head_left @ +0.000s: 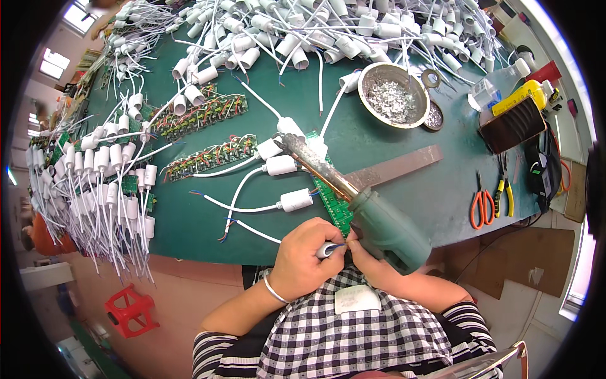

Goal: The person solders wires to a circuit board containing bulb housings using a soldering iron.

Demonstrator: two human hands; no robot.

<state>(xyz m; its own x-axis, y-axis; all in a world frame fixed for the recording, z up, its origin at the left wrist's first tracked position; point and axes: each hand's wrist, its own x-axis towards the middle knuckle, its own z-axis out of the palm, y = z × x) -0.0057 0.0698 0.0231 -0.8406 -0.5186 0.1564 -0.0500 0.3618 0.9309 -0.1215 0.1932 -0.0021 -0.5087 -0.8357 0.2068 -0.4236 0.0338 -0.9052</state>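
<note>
My left hand is closed round a white cylindrical lamp holder, its open end toward the right. A blue wire comes out of that end. At the wire's tip my right hand pinches with thumb and finger; the green tool hides part of it. Just beyond both hands lies a green circuit board strip. Over it slants a large soldering iron with a green body and a dark, crusted tip. White corded holders lie left of the board.
Heaps of white corded holders fill the back and left. Wired board strips lie mid-left. A metal bowl of silvery scraps, a flat bar, orange-handled scissors, yellow-handled pliers and bottles occupy the right.
</note>
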